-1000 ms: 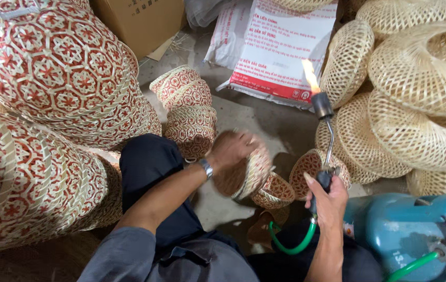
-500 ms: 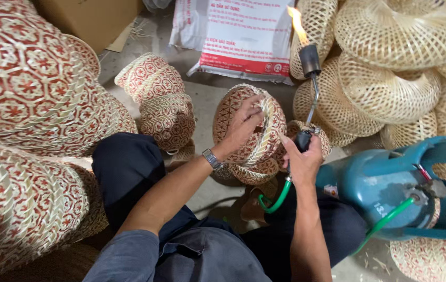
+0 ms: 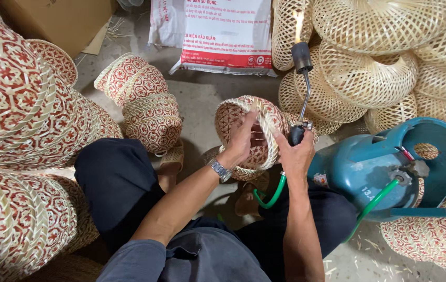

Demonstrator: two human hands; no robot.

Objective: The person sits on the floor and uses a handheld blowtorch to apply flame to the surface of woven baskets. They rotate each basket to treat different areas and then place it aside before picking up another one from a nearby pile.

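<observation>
The basket (image 3: 251,133) is gripped by the left hand (image 3: 246,138); the lit torch (image 3: 301,78), clasped by the right hand (image 3: 296,154), is best kept moving, its flame at 12 o'clock.

A single head-worn camera looks steeply down from above the seated person's shoulders, close over the forearms and lap. The view faces forward across the concrete floor (image 3: 202,99), reaching the printed sack (image 3: 223,36) at the top edge, with stacked woven baskets (image 3: 19,104) cut off at both sides.
</observation>
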